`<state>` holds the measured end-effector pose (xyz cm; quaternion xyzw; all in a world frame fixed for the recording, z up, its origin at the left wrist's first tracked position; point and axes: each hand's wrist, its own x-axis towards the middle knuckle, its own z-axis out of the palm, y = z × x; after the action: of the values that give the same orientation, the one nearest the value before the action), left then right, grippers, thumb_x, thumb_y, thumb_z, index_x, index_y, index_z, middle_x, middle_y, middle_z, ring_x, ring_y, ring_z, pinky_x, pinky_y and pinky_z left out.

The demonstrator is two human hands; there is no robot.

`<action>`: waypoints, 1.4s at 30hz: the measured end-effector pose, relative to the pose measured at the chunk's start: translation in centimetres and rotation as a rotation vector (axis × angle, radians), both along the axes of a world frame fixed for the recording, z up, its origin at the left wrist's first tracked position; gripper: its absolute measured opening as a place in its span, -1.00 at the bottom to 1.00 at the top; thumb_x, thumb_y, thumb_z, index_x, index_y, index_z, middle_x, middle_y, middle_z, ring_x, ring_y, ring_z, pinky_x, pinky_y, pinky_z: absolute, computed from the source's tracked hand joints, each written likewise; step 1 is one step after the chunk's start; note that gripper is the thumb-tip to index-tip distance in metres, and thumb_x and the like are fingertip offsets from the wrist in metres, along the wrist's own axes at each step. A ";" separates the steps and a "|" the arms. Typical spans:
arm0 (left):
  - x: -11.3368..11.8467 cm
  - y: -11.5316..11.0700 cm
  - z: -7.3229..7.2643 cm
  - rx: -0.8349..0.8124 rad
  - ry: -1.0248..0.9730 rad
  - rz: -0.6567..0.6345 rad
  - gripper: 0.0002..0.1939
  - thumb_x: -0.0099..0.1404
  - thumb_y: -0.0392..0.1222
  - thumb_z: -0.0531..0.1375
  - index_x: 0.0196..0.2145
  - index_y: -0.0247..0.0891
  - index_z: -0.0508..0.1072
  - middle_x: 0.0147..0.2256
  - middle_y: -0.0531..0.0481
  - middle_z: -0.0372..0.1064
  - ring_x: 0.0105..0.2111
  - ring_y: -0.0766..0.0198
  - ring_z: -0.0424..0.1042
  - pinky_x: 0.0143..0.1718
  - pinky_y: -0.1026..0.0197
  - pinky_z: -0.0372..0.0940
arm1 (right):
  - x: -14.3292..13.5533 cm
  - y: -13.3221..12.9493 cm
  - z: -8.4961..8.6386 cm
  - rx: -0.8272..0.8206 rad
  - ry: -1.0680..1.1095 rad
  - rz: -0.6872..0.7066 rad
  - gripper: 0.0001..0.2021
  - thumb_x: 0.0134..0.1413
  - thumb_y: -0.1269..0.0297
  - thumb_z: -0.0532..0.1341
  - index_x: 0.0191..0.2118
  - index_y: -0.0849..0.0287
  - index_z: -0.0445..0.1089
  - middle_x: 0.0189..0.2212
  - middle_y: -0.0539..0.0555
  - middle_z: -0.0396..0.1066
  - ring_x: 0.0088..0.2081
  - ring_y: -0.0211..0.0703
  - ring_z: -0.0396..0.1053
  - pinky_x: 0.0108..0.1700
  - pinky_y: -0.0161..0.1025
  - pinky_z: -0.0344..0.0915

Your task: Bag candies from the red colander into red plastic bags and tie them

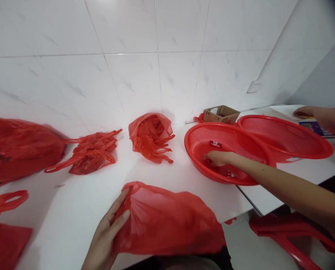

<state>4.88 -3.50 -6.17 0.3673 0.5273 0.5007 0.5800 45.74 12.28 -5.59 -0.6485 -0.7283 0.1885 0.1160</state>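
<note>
My left hand (111,227) is closed on the gathered end of a red plastic bag (170,221), thumb on top. The bag stretches out to the right along the table's front edge. My right hand (218,158) reaches down into a red perforated plastic basket (194,165), its fingers bent together near the bottom. Whatever lies between those fingertips is too small to make out. Inside the basket, one small shiny packet (215,144) lies behind the hand and another small packet (230,174) in front of it, partly beside my forearm.
Crumpled red bags (152,137) lie by the tiled wall, with a full red bag (21,150) at left. A second red basket (285,148) and a small cardboard box (222,113) stand at right. Another person's hand (322,114) is beyond. A red stool (293,228) stands below.
</note>
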 end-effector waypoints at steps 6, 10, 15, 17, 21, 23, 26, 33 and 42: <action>1.7 1.0 -0.9 0.019 -0.050 0.016 -0.38 0.20 -0.04 0.30 0.21 -0.02 0.32 0.33 0.01 0.08 0.33 0.05 0.00 0.34 -0.03 -0.09 | -3.9 -2.9 7.0 -0.015 0.248 0.150 -0.95 0.15 0.29 0.14 -0.28 0.12 0.26 -0.44 -0.01 0.38 -0.41 -0.20 0.38 -0.33 -0.26 0.29; 2.9 0.9 -2.2 0.063 0.014 -0.019 -0.22 0.24 -0.05 0.27 0.33 0.10 0.06 0.39 0.06 -0.08 0.37 0.11 -0.14 0.34 -0.02 -0.15 | -11.1 -7.8 7.6 -0.117 0.555 0.336 -0.86 0.26 0.14 0.07 -0.20 0.06 0.22 -0.46 -0.06 0.35 -0.44 -0.23 0.37 -0.41 -0.30 0.29; 3.5 0.5 -2.9 0.108 0.122 -0.058 -0.16 0.26 -0.05 0.25 0.37 0.10 -0.09 0.42 0.05 -0.26 0.40 0.13 -0.31 0.36 0.00 -0.27 | -15.8 -9.8 3.2 -0.102 0.281 0.488 -0.95 0.22 0.32 0.11 -0.28 0.08 0.30 -0.34 0.03 0.43 -0.33 -0.16 0.39 -0.31 -0.23 0.27; 3.4 0.4 -3.0 0.117 0.146 -0.055 -0.15 0.27 -0.04 0.25 0.37 0.09 -0.10 0.43 0.05 -0.30 0.40 0.14 -0.31 0.36 0.00 -0.28 | -15.6 -9.4 2.5 -0.123 0.240 0.475 -0.90 0.24 0.28 0.09 -0.29 0.08 0.32 -0.34 0.04 0.45 -0.31 -0.12 0.41 -0.31 -0.21 0.28; 3.1 0.4 -3.0 0.111 0.158 -0.056 -0.14 0.27 -0.03 0.25 0.38 0.08 -0.12 0.43 0.05 -0.32 0.40 0.15 -0.30 0.36 -0.01 -0.29 | -13.8 -8.7 3.8 -0.134 0.264 0.417 -0.77 0.25 0.11 0.11 -0.05 0.03 0.36 -0.13 0.09 0.50 -0.14 -0.04 0.46 -0.15 -0.13 0.36; 3.0 0.3 -3.0 0.115 0.183 -0.058 -0.14 0.27 -0.03 0.25 0.38 0.08 -0.12 0.43 0.07 -0.31 0.40 0.17 -0.32 0.37 0.02 -0.32 | -12.3 -8.5 5.0 -0.117 0.322 0.355 -0.66 0.25 0.06 0.11 0.08 0.02 0.32 -0.07 0.11 0.49 -0.10 -0.05 0.47 -0.08 -0.13 0.37; 2.8 0.1 -2.8 0.116 0.240 -0.060 -0.16 0.28 -0.01 0.23 0.38 0.10 -0.12 0.43 0.13 -0.34 0.40 0.20 -0.37 0.37 0.05 -0.38 | -8.9 -8.8 6.3 -0.017 0.331 0.206 -0.61 0.27 -0.01 0.06 0.10 0.02 0.32 -0.12 0.08 0.51 -0.14 -0.08 0.49 -0.12 -0.16 0.39; 2.3 -0.1 -2.5 0.070 0.314 -0.047 -0.18 0.28 0.03 0.21 0.37 0.10 -0.10 0.42 0.13 -0.31 0.40 0.17 -0.34 0.37 0.02 -0.38 | -2.7 -12.3 4.6 -0.154 -0.155 0.002 -0.46 0.24 -0.16 -0.01 0.09 0.09 0.38 -0.17 0.17 0.52 -0.17 0.16 0.47 -0.10 0.09 0.34; 2.2 -0.3 -1.8 0.050 0.327 0.003 -0.18 0.26 0.05 0.23 0.36 0.16 -0.07 0.41 0.17 -0.19 0.40 0.14 -0.30 0.37 0.00 -0.38 | 4.5 -6.6 3.3 -0.073 -0.075 -0.200 -0.47 0.22 0.02 0.12 0.25 0.07 0.20 0.07 0.22 0.40 0.03 0.12 0.40 0.03 0.00 0.32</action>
<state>7.06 -3.81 -7.93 0.4576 0.6026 0.4482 0.4760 50.19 5.71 -2.30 -0.7283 -0.6564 0.1782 0.0832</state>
